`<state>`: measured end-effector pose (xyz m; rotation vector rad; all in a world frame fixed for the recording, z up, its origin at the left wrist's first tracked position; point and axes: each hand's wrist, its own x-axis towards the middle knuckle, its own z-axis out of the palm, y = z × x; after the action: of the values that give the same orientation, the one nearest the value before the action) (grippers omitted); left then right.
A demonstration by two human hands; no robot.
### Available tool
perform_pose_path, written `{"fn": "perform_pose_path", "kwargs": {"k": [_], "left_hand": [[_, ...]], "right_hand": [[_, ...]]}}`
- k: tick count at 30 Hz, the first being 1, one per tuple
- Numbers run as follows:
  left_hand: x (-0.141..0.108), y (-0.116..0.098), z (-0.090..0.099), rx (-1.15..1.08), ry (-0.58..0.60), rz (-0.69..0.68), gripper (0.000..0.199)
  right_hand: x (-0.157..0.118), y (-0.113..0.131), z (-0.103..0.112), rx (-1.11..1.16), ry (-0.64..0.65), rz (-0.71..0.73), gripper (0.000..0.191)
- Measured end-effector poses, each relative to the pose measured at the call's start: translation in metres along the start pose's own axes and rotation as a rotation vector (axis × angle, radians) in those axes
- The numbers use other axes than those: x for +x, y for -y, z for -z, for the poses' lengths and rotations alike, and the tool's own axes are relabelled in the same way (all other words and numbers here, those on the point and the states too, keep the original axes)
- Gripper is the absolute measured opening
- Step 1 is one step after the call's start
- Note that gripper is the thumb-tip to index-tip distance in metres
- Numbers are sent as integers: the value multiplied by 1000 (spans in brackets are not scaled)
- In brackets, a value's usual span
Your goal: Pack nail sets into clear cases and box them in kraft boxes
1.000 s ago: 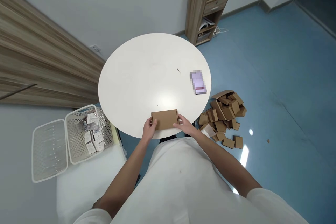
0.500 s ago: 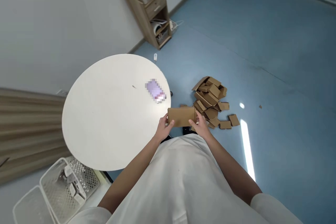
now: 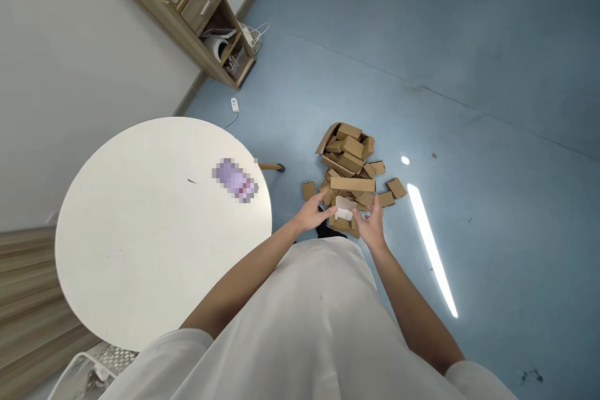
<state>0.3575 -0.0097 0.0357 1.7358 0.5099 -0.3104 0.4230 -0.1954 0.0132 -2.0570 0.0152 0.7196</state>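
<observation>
My left hand [image 3: 314, 212] is held out with its fingers apart and nothing in it. Opposite it, my right hand [image 3: 372, 225] is also open, fingers spread. Just beyond my fingertips is a long brown cardboard box [image 3: 352, 184], clear of both hands. Whether it rests on the pile or is in the air above it, I cannot tell. Under and around it lies a heap of small cardboard boxes [image 3: 351, 147] on the floor, some inside a larger open carton. A white piece [image 3: 344, 208] shows between my hands, over a brown box below.
On my left stands a round white table [image 3: 140, 250] bearing a blurred purple item [image 3: 235, 179]. A wooden cabinet [image 3: 206, 25] stands against the wall, a white power strip [image 3: 235, 104] on the floor near it. A white basket [image 3: 89, 375] is at lower left.
Both hands have let go of the long cardboard box and moved apart. The box is now farther forward, over the pile. The view has shifted, so the table sits farther left.
</observation>
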Motion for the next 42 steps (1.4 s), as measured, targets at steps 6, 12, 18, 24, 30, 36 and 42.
{"fn": "perform_pose_path", "kwargs": {"k": [6, 12, 18, 24, 30, 36, 42], "left_hand": [[-32, 30, 4, -44, -63, 133, 66], [-105, 67, 31, -229, -405, 425, 63], [-185, 99, 26, -449, -676, 591, 61], [-242, 121, 5, -566, -838, 617, 62], [-273, 150, 1, -609, -886, 568, 60], [-276, 162, 22, -510, -893, 476, 57], [-264, 152, 43, -446, -891, 450, 56]], "right_hand": [[-2, 6, -25, -1, 172, -18, 86], [15, 34, -64, -160, 386, 76, 88], [22, 89, -114, -330, 634, 254, 84], [-1, 136, -172, -504, 814, 443, 77], [-46, 147, -210, -662, 798, 528, 76], [-72, 147, -211, -837, 756, 555, 69], [-62, 166, -218, -1001, 715, 614, 63]]}}
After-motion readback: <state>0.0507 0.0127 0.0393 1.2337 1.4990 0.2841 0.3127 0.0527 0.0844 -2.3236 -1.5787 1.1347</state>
